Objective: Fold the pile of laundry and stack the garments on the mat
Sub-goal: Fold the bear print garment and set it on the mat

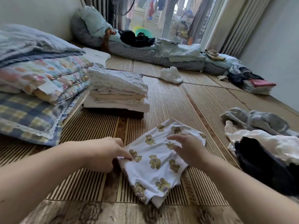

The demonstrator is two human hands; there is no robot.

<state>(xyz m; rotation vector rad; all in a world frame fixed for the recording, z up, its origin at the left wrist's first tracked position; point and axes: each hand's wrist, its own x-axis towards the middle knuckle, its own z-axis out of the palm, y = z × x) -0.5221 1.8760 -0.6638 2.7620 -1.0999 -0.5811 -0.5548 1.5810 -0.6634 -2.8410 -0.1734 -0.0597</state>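
While the bear-print garment point(155, 160) lies part-folded on the mat point(178, 102), near and centre, the left hand point(105, 152) pinches its left edge with curled fingers. The right hand point(187, 151) is over its right side, fingers spread wide and holding nothing; whether it touches the cloth is unclear. This looks like mid-fold. The next move probably calls for one more fold, then carrying it to the stack point(118, 91) far left. The pile point(262, 143) waits at right.
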